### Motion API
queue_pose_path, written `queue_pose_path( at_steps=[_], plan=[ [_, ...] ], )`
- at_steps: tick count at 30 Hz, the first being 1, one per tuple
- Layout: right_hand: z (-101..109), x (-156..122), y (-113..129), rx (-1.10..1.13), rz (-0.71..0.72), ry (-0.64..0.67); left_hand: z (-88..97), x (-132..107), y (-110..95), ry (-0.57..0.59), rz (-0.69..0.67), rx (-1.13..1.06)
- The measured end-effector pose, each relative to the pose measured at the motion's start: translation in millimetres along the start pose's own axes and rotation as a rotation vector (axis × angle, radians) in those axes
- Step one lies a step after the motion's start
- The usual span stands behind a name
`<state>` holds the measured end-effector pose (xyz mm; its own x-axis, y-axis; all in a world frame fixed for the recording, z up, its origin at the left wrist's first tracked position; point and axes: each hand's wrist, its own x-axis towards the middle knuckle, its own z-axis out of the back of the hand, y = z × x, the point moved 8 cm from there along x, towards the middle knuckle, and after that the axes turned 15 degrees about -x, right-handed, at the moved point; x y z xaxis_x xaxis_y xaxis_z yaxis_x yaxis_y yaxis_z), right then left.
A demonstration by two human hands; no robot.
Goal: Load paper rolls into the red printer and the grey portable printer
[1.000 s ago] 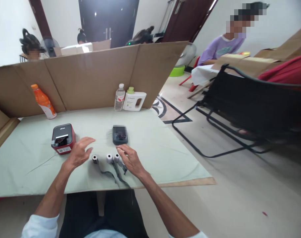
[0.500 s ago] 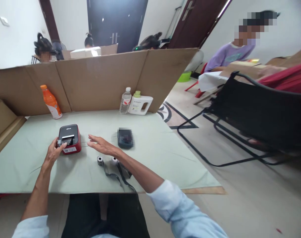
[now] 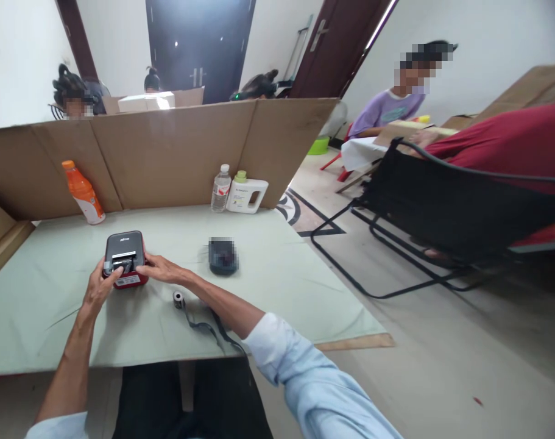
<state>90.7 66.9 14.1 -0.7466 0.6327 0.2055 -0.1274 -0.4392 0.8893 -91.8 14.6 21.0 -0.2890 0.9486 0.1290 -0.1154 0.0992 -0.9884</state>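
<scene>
A small label printer (image 3: 125,245), black on top with red sides, stands on the table's left part, with dark strip material at its front slot. My left hand (image 3: 98,285) grips its left front corner, the thumb over the front edge by the slot. On the opposite side my right hand (image 3: 162,269) grips the right front corner, thumb on the front edge and fingers along the side. Nearer me lies a small roll (image 3: 178,299) with a dark ribbon (image 3: 203,325) trailing from it. My right forearm hides whatever lies beneath it.
A dark blurred object (image 3: 223,256) sits right of the printer. An orange bottle (image 3: 83,192), a clear bottle (image 3: 221,189) and a white jug (image 3: 247,194) stand along the cardboard screen (image 3: 176,155). Beyond the table's right edge is a black folding chair (image 3: 460,213); other people sit farther back.
My right hand has moved left from open air above the table onto the printer's right side. My left hand stays on the printer. The camera view has shifted slightly right.
</scene>
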Motion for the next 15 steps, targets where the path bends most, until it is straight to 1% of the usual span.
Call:
queue_pose_path(
  at_steps=[2,5,7,9,12,15],
  plan=[
    [15.4,-15.1,-1.2,-0.011,0.006,-0.031,-22.8,-1.3,-8.2,0.051,-0.018,-0.034],
    [44.6,-44.2,-2.3,-0.037,0.02,-0.086,-65.4,-0.7,-16.0,0.147,-0.049,-0.076],
    [63.0,-64.6,-4.4,-0.057,0.006,-0.12,-93.5,0.3,-15.5,0.206,-0.049,-0.096],
    [76.6,-82.9,-8.2,-0.067,-0.02,-0.137,-117.2,0.6,-11.7,0.248,-0.041,-0.107],
    [87.9,-102.9,-14.8,-0.055,-0.032,-0.146,-143.4,-1.9,-5.2,0.308,-0.048,-0.114],
    [92.8,-112.9,-22.9,-0.019,-0.027,-0.166,-157.9,-6.0,0.9,0.355,-0.061,-0.115]
  ],
)
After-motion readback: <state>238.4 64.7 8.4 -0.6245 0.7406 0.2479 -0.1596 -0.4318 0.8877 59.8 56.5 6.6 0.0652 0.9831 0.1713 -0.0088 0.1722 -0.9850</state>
